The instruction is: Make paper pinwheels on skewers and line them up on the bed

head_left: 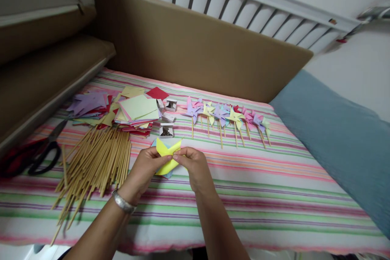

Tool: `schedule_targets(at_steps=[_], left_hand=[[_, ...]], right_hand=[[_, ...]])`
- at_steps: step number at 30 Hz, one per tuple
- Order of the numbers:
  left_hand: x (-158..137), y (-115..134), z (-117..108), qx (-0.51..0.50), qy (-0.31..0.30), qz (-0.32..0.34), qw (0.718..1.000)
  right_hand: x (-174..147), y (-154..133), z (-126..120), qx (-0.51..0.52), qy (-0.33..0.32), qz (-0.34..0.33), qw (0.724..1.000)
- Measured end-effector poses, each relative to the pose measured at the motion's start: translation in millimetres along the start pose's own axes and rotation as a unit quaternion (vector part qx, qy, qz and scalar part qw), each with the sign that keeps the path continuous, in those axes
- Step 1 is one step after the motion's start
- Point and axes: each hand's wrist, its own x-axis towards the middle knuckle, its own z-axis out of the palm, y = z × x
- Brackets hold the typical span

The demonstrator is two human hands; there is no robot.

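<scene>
A piece of yellow paper (166, 167), its corners bent inward, is pinched between my two hands above the striped cloth. My left hand (149, 165) grips its left side with thumb and fingers. On the other side, my right hand (192, 164) pinches the paper near its middle, thumb against fingertips. Beneath it some light blue paper (168, 175) shows in part. Just beyond my hands stands a small open box (166, 131) with small dark metal bits inside. Whether a pin sits between my fingers is too small to see.
Wooden sticks (100, 162) lie heaped at left, beside black-handled scissors (45, 150). Behind them are stacked paper squares (138, 109) and cut purple paper (89, 103). Finished paper pinwheels (221, 114) on sticks lie at back right. A brown board (189, 48) borders the striped cloth (258, 195).
</scene>
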Motion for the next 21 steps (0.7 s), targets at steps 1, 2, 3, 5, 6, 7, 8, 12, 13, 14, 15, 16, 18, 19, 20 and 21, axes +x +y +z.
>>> schedule_targets(at_steps=[1,2,3,5,6,7,8,12,13,14,15,16,18,19,20,21], left_hand=[[0.1,0.1,-0.2,0.001,0.001,-0.001,1.000],[0.1,0.1,-0.4,0.001,0.001,-0.002,1.000],[0.1,0.2,-0.5,0.001,0.002,-0.003,1.000],[0.1,0.2,-0.4,0.001,0.002,-0.004,1.000],[0.1,0.0,-0.2,0.001,0.001,-0.005,1.000],[0.0,-0.2,-0.1,0.000,0.000,-0.006,1.000],[0.1,-0.5,0.0,-0.001,-0.001,-0.006,1.000],[0.8,-1.5,-0.6,-0.006,0.005,-0.008,1.000],[1.0,-1.5,-0.9,-0.010,0.006,-0.006,1.000],[1.2,-1.1,-1.1,-0.016,0.003,-0.007,1.000],[1.2,-0.5,-1.2,-0.024,-0.002,-0.008,1.000],[1.1,0.4,-1.1,-0.032,-0.009,-0.011,0.999],[0.7,2.8,-0.5,-0.047,-0.020,-0.020,0.999],[0.5,3.9,0.0,-0.051,-0.021,-0.024,0.998],[0.3,4.9,0.4,-0.054,-0.019,-0.029,0.998],[0.2,5.4,0.8,-0.055,-0.016,-0.034,0.998]], right_hand=[[0.0,0.0,-0.1,-0.001,0.000,-0.001,1.000],[-0.1,-0.1,-0.2,-0.001,0.000,0.000,1.000],[-0.2,0.0,-0.4,-0.002,-0.001,0.001,1.000],[-0.3,0.4,-0.7,-0.004,-0.004,0.002,1.000],[-0.2,0.9,-0.9,-0.006,-0.005,0.002,1.000],[-0.2,1.6,-1.1,-0.010,-0.005,0.001,1.000],[0.0,2.3,-1.2,-0.015,-0.005,-0.002,1.000],[0.9,4.9,-1.4,-0.036,-0.006,-0.019,0.999],[1.1,5.1,-1.2,-0.043,-0.006,-0.024,0.999],[1.3,5.1,-1.0,-0.047,-0.008,-0.027,0.998],[1.3,4.9,-0.8,-0.047,-0.011,-0.030,0.998],[1.2,4.4,-0.5,-0.043,-0.016,-0.031,0.998],[0.5,2.9,0.3,-0.029,-0.026,-0.032,0.999],[-0.2,1.9,0.8,-0.024,-0.032,-0.034,0.999],[-1.0,0.9,1.4,-0.023,-0.038,-0.036,0.998],[-2.0,-0.1,2.0,-0.028,-0.043,-0.040,0.998]])
